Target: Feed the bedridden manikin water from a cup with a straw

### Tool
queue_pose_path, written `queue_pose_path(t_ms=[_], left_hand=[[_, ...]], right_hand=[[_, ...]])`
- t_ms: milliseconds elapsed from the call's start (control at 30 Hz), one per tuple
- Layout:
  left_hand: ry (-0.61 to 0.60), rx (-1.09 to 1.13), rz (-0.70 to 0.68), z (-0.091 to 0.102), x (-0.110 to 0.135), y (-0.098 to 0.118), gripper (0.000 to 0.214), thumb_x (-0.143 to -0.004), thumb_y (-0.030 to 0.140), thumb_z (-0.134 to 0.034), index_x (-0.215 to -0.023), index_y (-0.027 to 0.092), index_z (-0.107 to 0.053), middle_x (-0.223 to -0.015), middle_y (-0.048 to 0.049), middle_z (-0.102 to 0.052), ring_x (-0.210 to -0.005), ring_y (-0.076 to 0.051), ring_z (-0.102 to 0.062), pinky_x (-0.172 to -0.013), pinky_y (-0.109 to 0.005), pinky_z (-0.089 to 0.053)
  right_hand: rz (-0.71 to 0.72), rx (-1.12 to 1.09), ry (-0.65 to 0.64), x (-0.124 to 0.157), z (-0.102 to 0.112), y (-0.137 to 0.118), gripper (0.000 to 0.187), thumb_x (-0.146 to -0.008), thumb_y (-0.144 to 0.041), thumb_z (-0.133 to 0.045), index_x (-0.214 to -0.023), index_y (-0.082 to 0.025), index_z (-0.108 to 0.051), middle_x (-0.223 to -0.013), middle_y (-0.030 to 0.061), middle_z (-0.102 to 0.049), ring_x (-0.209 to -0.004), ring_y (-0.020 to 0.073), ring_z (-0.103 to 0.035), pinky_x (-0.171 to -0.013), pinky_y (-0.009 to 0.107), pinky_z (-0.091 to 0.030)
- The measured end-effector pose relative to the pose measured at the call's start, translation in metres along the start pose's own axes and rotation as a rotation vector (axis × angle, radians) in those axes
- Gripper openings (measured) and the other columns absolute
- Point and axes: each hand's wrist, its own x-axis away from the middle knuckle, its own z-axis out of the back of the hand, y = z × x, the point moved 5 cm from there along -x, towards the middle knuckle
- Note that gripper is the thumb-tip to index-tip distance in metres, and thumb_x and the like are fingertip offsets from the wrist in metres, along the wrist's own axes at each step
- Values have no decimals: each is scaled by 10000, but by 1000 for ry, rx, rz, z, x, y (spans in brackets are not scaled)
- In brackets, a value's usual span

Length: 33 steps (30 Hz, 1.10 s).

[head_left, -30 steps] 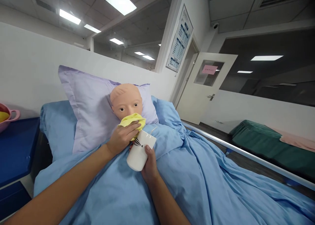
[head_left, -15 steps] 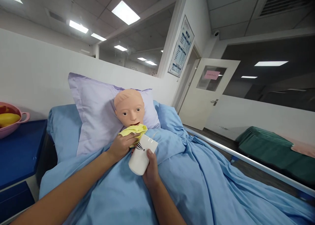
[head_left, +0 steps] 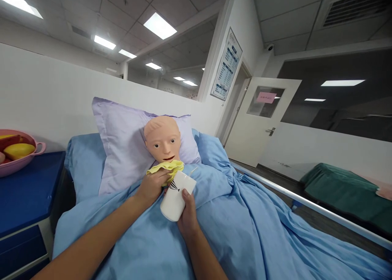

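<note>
My left hand (head_left: pixel 154 185) is closed on a crumpled yellow cloth (head_left: pixel 168 167), held just below the chin of a manikin (head_left: pixel 162 139). Whether the cloth touches the chin I cannot tell. My right hand (head_left: pixel 188 212) grips a white mug (head_left: pixel 176 198) with a black striped print, tilted with its top toward the upper right. The mug stands close beside the cloth, over the blue quilt (head_left: pixel 226 227). The manikin's bald head rests on a lilac pillow (head_left: pixel 119 145), its mouth slightly parted. The quilt covers its body.
On the left, a pink basket (head_left: pixel 18 165) with yellow and red fruit stands on a blue-topped bedside cabinet (head_left: pixel 27 202). A metal bed rail (head_left: pixel 294 198) runs along the right. Beyond it are a green-covered bed (head_left: pixel 339 194) and an open door (head_left: pixel 260 125).
My left hand has lowered the cloth slightly, away from the manikin's mouth, so more of the chin shows. The mug stays nearly still in my right hand. The view has shifted a little.
</note>
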Motion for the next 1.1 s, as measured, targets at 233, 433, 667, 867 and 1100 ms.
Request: queue_pose_path(t_ms=[233,433,667,867,1100], left_hand=[[211,903,683,36,13,-23,270,-891,157,-460,-1070,157,-661,-1048,-113,-762,-869,-234,-748,-704,-356,-643],[463,1429,1239,24,61,-27,349,-915,186,-538,-1251,97,-565,-1096,-145,-743,-995,-277,-727,-886,-403,-610],[434,1767,1257,2,73,-12,476,-961,269,-514,-1410,116,-470,-1224,-151,-704,-1137,-285,-669,-1029,-399,-520],[359,1851,1197,4,80,-11,572,-970,342,-510,-1467,81,-399,-1247,-175,-689,-1162,-287,-655,-1093,-392,-457],[327,1856,1178,0,87,-17,555,-973,320,-500,-1470,94,-402,-1210,-157,-710,-1127,-276,-674,-1095,-387,-451]], right_hand=[[76,97,-144,2,-5,0,483,-734,-462,-778,-1116,-200,-642,-941,86,-759,-813,241,-709,-700,350,-570],[49,252,-168,-3,0,11,545,-669,-518,-815,-1072,-185,-662,-919,86,-757,-746,224,-688,-655,335,-548],[58,378,-151,-5,0,11,617,-629,-532,-838,-1121,-210,-647,-929,67,-741,-785,231,-668,-687,357,-539],[5,440,-205,-5,-11,6,580,-649,-501,-835,-1116,-211,-653,-934,58,-732,-800,224,-661,-712,353,-534],[-44,409,-220,-6,-16,7,602,-654,-473,-841,-1163,-220,-643,-974,54,-732,-830,223,-671,-730,349,-548]])
